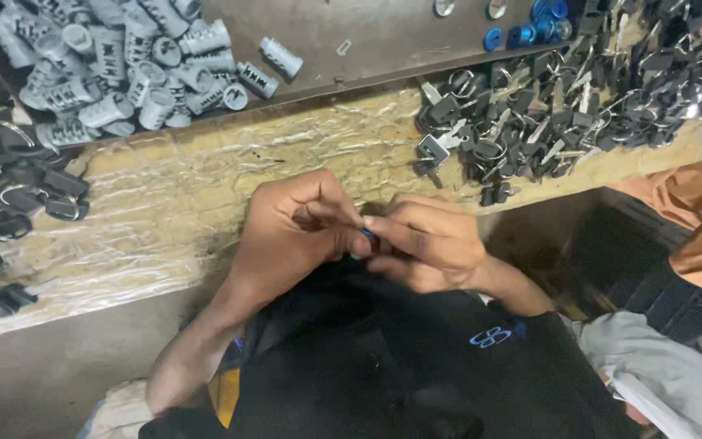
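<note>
No packages, labels, signs, screens.

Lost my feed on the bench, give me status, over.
Left hand and right hand pinched together on a small blue part. Keys and grey cylinders beyond, untouched.

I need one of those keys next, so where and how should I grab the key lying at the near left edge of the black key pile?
Pinch the key by its black head, coming from above on the left; that side faces bare bench, while other keys crowd its right.

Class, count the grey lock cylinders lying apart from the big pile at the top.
2: one grey cylinder to the pile's right, another just below-left of it. More may hide within the pile.
</note>
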The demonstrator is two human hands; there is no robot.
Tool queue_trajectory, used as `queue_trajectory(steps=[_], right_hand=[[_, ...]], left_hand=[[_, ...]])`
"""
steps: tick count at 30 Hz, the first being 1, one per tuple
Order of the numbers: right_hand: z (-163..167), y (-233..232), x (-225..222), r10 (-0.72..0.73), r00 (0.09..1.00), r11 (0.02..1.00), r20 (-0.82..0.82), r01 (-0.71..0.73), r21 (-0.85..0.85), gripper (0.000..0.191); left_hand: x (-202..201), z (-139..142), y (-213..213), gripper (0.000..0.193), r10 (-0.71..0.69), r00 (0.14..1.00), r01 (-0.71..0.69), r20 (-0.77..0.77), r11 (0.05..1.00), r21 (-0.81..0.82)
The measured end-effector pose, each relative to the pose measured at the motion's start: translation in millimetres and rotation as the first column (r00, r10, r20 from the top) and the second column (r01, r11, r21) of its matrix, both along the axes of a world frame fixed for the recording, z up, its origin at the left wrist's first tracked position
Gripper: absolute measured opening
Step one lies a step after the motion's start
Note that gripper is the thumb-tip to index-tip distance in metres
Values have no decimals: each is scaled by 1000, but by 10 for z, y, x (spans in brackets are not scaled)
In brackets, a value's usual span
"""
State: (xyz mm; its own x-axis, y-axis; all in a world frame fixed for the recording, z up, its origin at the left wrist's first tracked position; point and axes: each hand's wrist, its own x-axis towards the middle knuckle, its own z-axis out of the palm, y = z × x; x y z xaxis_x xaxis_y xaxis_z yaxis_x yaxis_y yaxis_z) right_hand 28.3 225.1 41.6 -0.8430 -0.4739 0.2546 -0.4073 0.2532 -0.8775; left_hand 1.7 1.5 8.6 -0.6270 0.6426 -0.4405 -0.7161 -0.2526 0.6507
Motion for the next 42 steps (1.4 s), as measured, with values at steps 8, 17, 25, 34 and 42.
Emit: queue_trajectory(steps=[8, 17, 25, 34, 42], right_hand=[[-437, 60, 272, -132, 856, 975, -500, 203, 90, 42], [263, 287, -136, -35, 944, 828, -327, 210, 520, 35], [283, 244, -191, -157, 937, 704, -313, 328, 630, 36], [94, -194, 26, -153, 380, 494, 912, 829, -262, 21], [59, -391, 241, -597, 791, 783, 135, 611, -118, 15]], left_hand=[[28, 165, 338, 12, -69, 978, 39, -199, 988, -150], [230, -70, 273, 15, 252, 722, -487, -645, 847, -214], [124, -43, 149, 16, 236, 782, -450, -576, 854, -261], [190, 13, 246, 22, 359, 824, -432, -439, 899, -77], [141, 4, 97, 24, 287, 835, -350, -469, 935, -53]])
